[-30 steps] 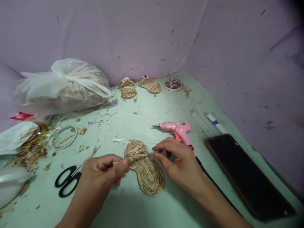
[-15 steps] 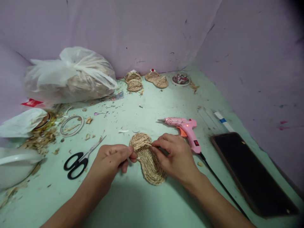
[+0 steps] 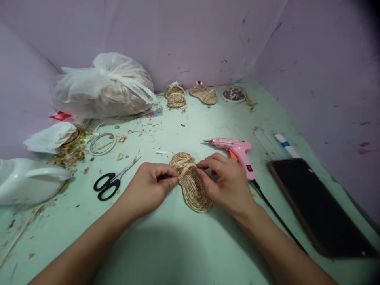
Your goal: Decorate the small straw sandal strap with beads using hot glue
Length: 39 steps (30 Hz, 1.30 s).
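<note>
A small slipper sole (image 3: 196, 196) of coiled straw cord lies on the table between my hands. Across its upper part runs a braided straw strap (image 3: 187, 169). My left hand (image 3: 156, 184) is closed, thumb and forefinger pinching the strap's left end at the sole's edge. On the other side, my right hand (image 3: 227, 180) pinches the strap's right end, its fingertips against the sole. Just beyond my right hand lies a pink glue gun (image 3: 234, 148) with a lit orange light. Black-handled scissors (image 3: 114, 183) rest to the left of my left hand.
A phone (image 3: 320, 206) lies at right beside clear glue sticks (image 3: 265, 144). Two finished-looking straw slippers (image 3: 203, 95) and a dish of beads (image 3: 234, 94) stand at the back. At left are a tied plastic bag (image 3: 103, 89), a tape ring (image 3: 103, 144) and a white jug (image 3: 29, 182).
The whole view has shifted, so things appear farther right and higher. My left thumb and fingers have changed their grip at the strap's left end. My right hand keeps its pinch.
</note>
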Tool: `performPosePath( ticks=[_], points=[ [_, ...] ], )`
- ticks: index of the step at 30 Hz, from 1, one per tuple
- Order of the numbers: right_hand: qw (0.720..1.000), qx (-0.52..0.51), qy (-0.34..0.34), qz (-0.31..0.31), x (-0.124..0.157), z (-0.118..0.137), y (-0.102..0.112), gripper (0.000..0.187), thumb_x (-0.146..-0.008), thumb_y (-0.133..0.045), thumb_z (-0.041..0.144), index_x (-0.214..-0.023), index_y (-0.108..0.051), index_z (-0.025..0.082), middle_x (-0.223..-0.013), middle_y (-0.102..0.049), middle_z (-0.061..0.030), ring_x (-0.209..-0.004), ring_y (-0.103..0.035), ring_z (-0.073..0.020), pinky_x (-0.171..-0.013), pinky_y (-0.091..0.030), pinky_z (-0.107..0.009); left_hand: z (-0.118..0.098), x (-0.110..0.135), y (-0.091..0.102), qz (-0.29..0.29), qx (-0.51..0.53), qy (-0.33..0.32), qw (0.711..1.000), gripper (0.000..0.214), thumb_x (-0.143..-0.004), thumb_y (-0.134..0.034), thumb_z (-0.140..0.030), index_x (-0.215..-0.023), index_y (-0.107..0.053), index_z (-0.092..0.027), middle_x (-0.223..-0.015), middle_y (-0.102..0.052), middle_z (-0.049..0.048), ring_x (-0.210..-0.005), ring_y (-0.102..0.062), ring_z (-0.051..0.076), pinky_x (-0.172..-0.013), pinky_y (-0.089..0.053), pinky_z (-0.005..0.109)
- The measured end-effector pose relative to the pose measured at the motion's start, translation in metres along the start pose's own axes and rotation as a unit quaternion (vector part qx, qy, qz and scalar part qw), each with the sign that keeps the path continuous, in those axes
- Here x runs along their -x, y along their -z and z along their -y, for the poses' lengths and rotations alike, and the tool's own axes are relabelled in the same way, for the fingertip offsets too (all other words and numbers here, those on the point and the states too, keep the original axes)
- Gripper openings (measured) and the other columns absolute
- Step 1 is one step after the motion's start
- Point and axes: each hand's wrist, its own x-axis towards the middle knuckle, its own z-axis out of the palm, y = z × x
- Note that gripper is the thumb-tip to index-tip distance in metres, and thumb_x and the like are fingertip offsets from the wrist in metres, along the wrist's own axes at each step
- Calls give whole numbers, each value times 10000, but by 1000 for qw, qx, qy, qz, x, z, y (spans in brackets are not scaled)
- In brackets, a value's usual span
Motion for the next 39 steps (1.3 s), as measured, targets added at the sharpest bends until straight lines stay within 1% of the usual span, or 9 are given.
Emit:
performPosePath(
  ticks=[3, 6, 12, 17, 21, 23, 25, 33, 39],
  points=[
    [1000, -1, 12, -20, 2, -1, 1, 104, -744, -586, 167, -782, -682, 174, -712, -634, -35, -680, -579, -169, -629, -406, -304, 1, -5, -1, -7, 43, -8, 999, 146, -659, -555, -246, -625, -638, -131, -539, -524, -27, -525, -439, 98, -512, -335, 208],
    [1000, 5, -2, 17, 3, -4, -1, 151, -756, -564, 152, -802, -700, 199, -721, -657, -31, -666, -590, -164, -619, -414, -299, 4, -6, -3, -11, 59, -15, 998, 143, -649, -554, -242, -610, -627, -125, -527, -509, -32, -521, -426, 93, -508, -330, 205],
    [994, -29, -107, 17, 4, -8, -8, 97, -748, -577, 212, -747, -674, 201, -700, -698, -34, -624, -625, -185, -588, -449, -308, 8, -12, -10, -36, 58, -52, 996, 125, -653, -532, -200, -595, -611, -123, -546, -526, -28, -537, -443, 96, -528, -339, 209],
    [988, -42, -145, -15, 4, -13, -7, 116, -755, -578, 241, -855, -590, 182, -659, -676, -18, -537, -600, -160, -529, -460, -290, 10, -17, -11, -44, 58, -49, 996, 123, -649, -530, -191, -572, -601, -126, -511, -492, -36, -512, -420, 96, -507, -324, 215],
    [996, -57, 10, -63, 1, -5, 1, 133, -783, -548, 178, -888, -628, 192, -834, -651, -53, -714, -585, -172, -685, -466, -335, 10, -16, -10, -42, 61, -49, 996, 132, -650, -535, -196, -583, -620, -122, -517, -505, -29, -522, -427, 101, -521, -335, 225],
    [991, -53, 119, -42, -2, 1, 3, 182, -806, -524, 153, -930, -647, 206, -886, -635, -62, -806, -564, -188, -721, -447, -350, 10, -16, -9, -25, 81, -55, 995, 127, -639, -535, -187, -590, -630, -118, -518, -501, -31, -528, -427, 100, -533, -339, 228],
    [986, -27, 167, 4, -4, 5, 2, 195, -822, -518, 166, -941, -662, 220, -903, -635, -60, -820, -541, -197, -719, -424, -362, 9, -16, -9, -4, 112, -55, 992, 118, -619, -540, -185, -582, -629, -116, -507, -484, -37, -521, -413, 94, -527, -329, 225],
    [982, 47, 178, 40, -11, 1, 1, 125, -812, -569, 271, -835, -687, 237, -875, -647, -56, -784, -501, -220, -699, -368, -392, 4, -13, -6, 24, 185, -12, 982, 160, -592, -579, -254, -496, -574, -126, -455, -414, -50, -466, -346, 72, -472, -261, 221],
    [979, 31, 190, 64, -11, 0, 7, 77, -787, -596, 207, -784, -659, 250, -770, -696, -12, -765, -487, -217, -719, -350, -409, 18, -20, 4, -66, 177, -38, 981, 150, -594, -594, -218, -660, -666, -104, -572, -567, -4, -544, -458, 99, -540, -359, 231]
  ],
)
